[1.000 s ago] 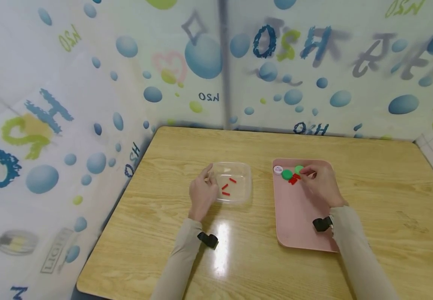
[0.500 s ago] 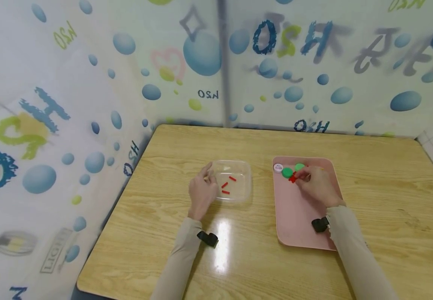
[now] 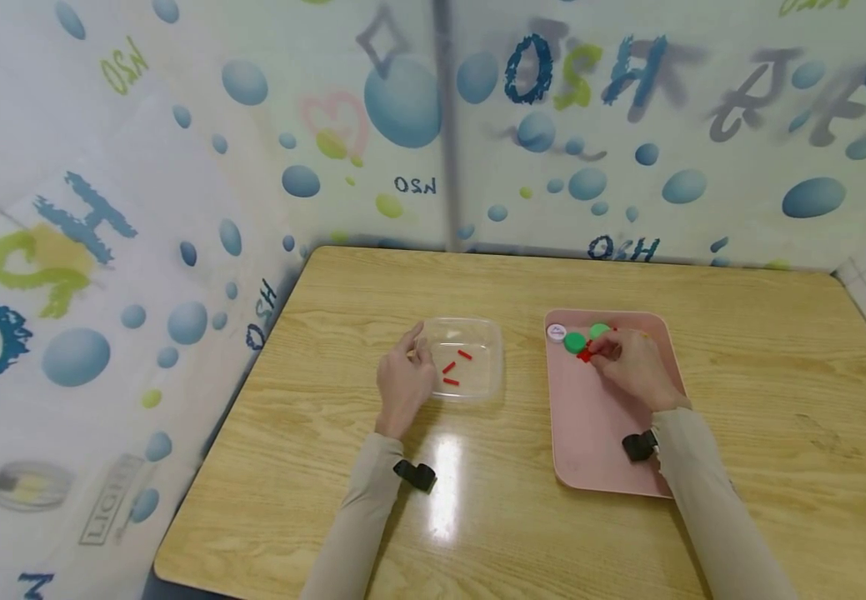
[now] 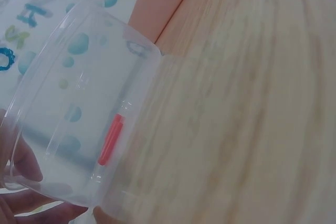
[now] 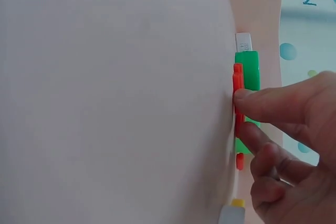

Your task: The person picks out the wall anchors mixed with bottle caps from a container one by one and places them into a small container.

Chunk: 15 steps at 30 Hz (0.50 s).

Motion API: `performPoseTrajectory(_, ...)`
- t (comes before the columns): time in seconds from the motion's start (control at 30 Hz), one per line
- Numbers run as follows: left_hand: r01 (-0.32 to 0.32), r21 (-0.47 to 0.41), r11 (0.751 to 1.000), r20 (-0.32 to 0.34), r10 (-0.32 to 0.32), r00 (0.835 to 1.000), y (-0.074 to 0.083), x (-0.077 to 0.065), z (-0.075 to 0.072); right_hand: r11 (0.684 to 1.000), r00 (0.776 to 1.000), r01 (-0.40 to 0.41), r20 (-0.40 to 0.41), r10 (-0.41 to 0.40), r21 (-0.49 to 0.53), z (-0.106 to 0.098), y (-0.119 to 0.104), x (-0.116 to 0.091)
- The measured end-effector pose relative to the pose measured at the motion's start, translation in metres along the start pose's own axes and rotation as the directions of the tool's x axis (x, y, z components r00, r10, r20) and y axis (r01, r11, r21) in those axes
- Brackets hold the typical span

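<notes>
A step of picking red pieces from the pink tray (image 3: pixel 590 425) appears to be in hand, with the clear container (image 3: pixel 499 371) seemingly meant to receive them. A red piece (image 5: pixel 238 80) near the tray's far edge is pinched between thumb and finger of the right hand (image 3: pixel 637 363); whether it is lifted off the tray or only taken hold of cannot be told. More red, a separate small end (image 5: pixel 240 161), is seen just beside those fingers. Around the pinch, a dark green disc (image 3: pixel 574 342) and a light green disc (image 3: pixel 599 332) are set close by, with a white disc (image 3: pixel 556 333) at the tray's corner; a yellow bit (image 5: pixel 238 203) is also seen on the tray. The container's left wall is gripped by the left hand (image 3: pixel 405 379), so that it is kept steady on the table (image 3: pixel 290 500), apart from the tray. Three red sticks (image 3: pixel 465 355) are already lying on its floor, none of them touched. For the next move, a firm pinch, a clean lift past the neighbouring discs and a carry leftward over the container's rim seem to be called for, followed by a release low inside; the green discs could be nudged if the fingers are dragged sideways.
</notes>
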State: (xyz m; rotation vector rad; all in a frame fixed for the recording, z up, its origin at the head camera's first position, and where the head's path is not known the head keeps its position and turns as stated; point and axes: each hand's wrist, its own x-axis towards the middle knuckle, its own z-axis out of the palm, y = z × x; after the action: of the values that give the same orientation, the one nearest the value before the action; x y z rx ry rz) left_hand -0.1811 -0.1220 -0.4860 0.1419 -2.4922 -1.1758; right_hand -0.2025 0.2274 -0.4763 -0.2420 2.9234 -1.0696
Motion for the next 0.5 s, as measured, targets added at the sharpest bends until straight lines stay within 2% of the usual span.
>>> performPoseTrajectory(0.33,0.005,-0.006,1.000,0.009,-0.004,1.000,-0.0003,-0.0001,-0.0009,1.000,1.000,0.005,0.001,-0.005,-0.021,-0.0013,0.0006,0.0001)
performPoseTrajectory(0.5,0.002,-0.015,1.000,0.019,-0.002,1.000,-0.0006,-0.0004,-0.0015,1.000,0.999,-0.012,0.038,0.013,-0.015,-0.0023,0.0001,-0.0003)
